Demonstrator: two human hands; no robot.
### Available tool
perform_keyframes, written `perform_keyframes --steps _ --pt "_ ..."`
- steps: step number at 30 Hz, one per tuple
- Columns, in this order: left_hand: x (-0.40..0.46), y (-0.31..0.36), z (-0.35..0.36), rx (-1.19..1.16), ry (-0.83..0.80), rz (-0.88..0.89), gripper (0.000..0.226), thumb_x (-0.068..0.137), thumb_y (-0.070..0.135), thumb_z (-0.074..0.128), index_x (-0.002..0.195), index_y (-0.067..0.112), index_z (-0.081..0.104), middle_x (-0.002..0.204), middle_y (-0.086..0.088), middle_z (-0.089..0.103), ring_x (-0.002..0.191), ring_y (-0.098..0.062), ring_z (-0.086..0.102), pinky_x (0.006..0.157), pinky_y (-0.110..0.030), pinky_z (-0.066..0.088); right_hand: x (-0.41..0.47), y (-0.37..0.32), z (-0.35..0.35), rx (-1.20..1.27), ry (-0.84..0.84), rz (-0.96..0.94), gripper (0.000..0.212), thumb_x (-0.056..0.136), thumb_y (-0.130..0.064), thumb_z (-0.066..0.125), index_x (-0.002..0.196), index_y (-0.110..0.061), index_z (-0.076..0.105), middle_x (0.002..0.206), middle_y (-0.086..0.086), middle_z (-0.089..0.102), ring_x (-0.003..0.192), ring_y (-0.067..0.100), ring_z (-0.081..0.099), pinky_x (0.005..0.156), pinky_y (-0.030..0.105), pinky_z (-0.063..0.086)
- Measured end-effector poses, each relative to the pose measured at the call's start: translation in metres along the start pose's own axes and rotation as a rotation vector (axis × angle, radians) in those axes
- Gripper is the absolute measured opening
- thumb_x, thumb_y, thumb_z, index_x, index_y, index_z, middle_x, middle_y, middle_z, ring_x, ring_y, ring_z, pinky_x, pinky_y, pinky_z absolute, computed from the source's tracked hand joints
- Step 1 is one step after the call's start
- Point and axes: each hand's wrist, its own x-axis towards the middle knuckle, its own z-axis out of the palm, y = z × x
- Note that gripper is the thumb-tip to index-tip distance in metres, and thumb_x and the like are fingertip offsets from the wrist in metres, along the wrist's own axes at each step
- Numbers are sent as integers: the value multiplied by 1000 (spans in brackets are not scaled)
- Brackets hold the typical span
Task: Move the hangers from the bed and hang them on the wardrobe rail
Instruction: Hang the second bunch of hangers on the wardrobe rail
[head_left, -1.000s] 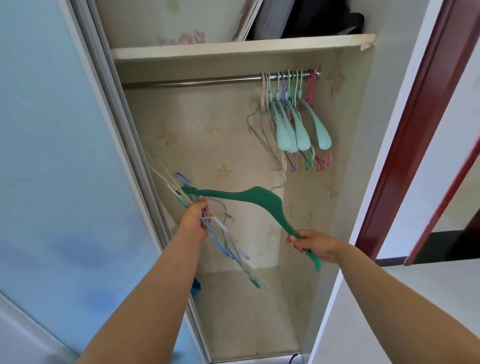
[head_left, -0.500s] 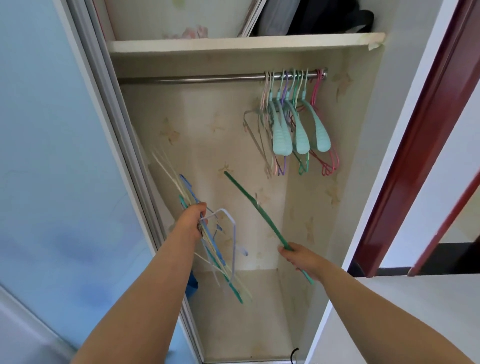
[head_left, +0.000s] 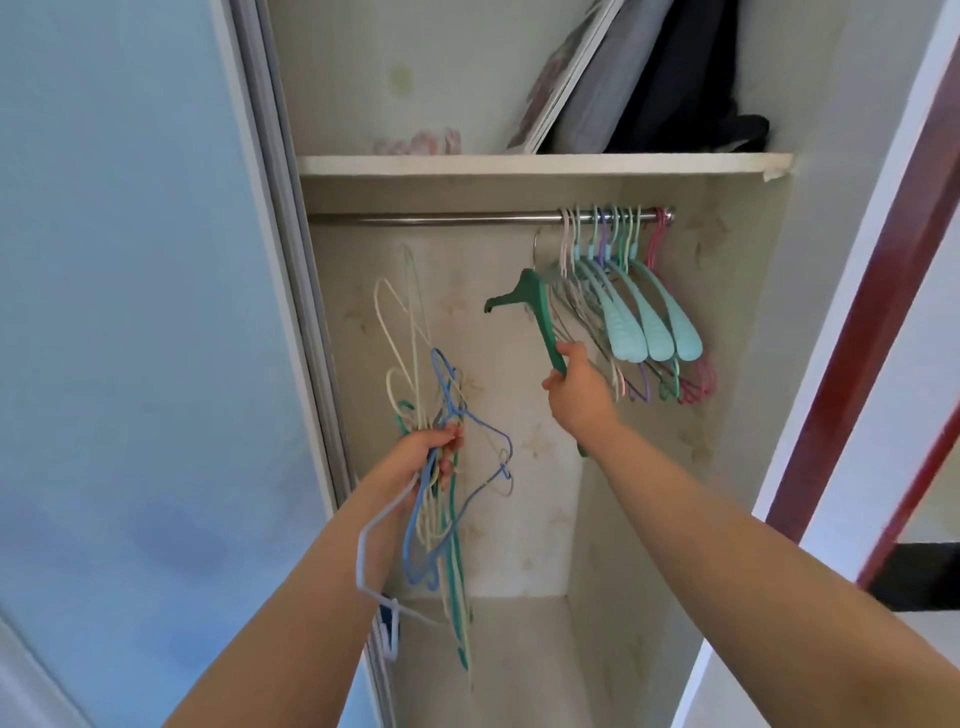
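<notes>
Green hanger (head_left: 537, 312) just below rail (head_left: 441, 218) (left half bare).

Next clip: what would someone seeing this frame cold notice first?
The right hand lifting a dark green hanger toward the rail, just left of the pastel hangers crowded at its right end. Then the left hand, lower left, gripping a tangled bundle of thin hangers.
</notes>
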Motion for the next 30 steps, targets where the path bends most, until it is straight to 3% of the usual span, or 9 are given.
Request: perform_keyframes --steps 7,10,13,19,21,23,25,27,30 --pt "-6 32 -14 90 -79 11 20 92 4 46 77 14 54 76 -4 58 35 -9 44 37 -19 33 60 -58 -12 -137 22 39 57 91 -1 45 145 -11 32 130 22 54 115 37 54 93 36 46" --pt "-4 47 -22 115 -135 13 22 92 4 46 77 16 57 78 -2 61 38 -9 45 37 -19 35 79 -73 -9 -117 -50 116 60 91 5 45 147 -13 31 131 22 52 93 36 62 67 28 55" --pt "0 55 -28 111 -192 16 22 91 4 47 77 16 58 79 -2 61 39 -9 46 36 -19 37 87 -68 -6 -61 -76 254 53 95 4 34 145 -14 35 120 23 58 61 24 57 34 21 38" --pt "8 56 -42 134 -215 -5 12 92 13 53 86 18 62 78 3 66 44 -8 48 43 -22 37 76 -49 -17 -133 40 327 43 95 -9 42 137 -6 41 117 22 56 85 31 60 63 34 51" --pt "11 50 -41 106 -228 -1 13 95 15 51 91 17 63 82 1 65 46 -7 48 44 -22 38 56 -47 -10 -403 139 265 45 95 -22 48 136 -6 38 134 22 42 115 39 48 92 46 46" --pt "14 43 -37 73 -232 31 16 98 15 47 95 15 62 86 -1 61 52 -6 51 43 -20 40 23 -53 5 -485 310 95 38 93 -30 50 124 -8 47 125 19 46 114 39 47 93 46 42" --pt "16 35 -31 51 -232 52 17 99 17 45 95 16 62 88 -1 59 61 -7 51 47 -20 40 -13 -65 20 -362 141 48 37 94 -46 46 96 -11 60 97 9 62 91 30 61 78 37 48" --pt "19 27 -24 37 -248 52 11 96 18 50 97 19 61 86 0 56 66 -8 50 53 -22 37 -48 -78 36 -190 -301 162 58 91 -64 37 79 -15 65 73 -1 65 66 15 64 61 27 48" --pt "25 17 -11 2 -251 48 12 94 19 52 95 25 62 90 -1 53 80 -11 52 61 -25 44 -84 -85 53 -41 -643 250 59 92 -64 35 86 -15 67 77 -5 66 61 7 59 58 20 45"
